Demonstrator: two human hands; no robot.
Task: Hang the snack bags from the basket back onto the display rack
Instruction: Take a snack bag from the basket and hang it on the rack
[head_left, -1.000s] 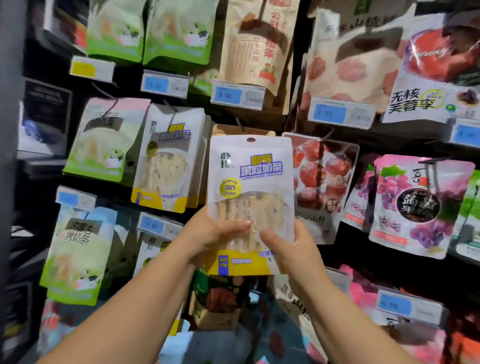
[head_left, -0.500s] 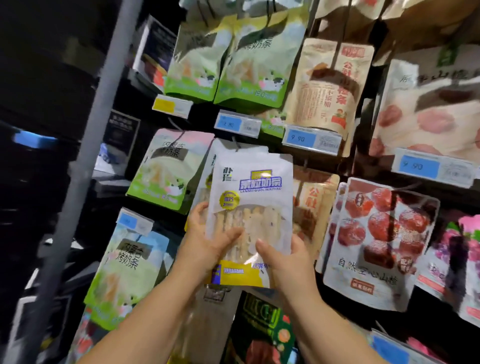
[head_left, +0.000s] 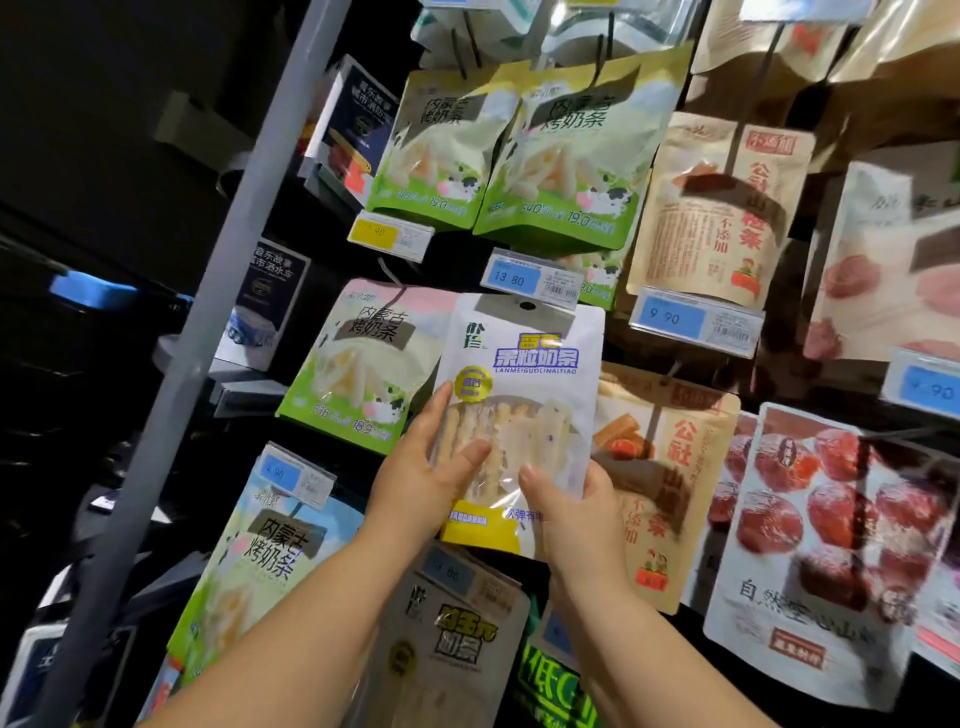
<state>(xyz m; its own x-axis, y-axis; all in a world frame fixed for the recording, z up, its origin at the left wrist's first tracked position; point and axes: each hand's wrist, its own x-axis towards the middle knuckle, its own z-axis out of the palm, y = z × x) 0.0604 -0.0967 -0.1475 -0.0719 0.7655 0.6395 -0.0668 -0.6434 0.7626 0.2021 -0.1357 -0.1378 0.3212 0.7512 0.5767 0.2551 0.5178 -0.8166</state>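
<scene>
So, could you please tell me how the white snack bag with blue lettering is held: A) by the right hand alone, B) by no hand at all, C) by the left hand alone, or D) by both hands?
D: the left hand and the right hand both grip the lower half of the white snack bag, each thumb on its front.

Held bag (head_left: 519, 384): upright at the middle of the rack (head_left: 615, 343), in front of hung bags.
Left hand (head_left: 415, 483): grips its lower left edge.
Right hand (head_left: 571, 509): grips its lower right corner.
Tag (head_left: 530, 278): touching its top edge from above.
Milk-stick bag (head_left: 358, 364): just left, partly behind it.
Hawthorn bag (head_left: 670, 467): just right, partly behind it.
Post (head_left: 208, 338): at the rack's left edge.
</scene>
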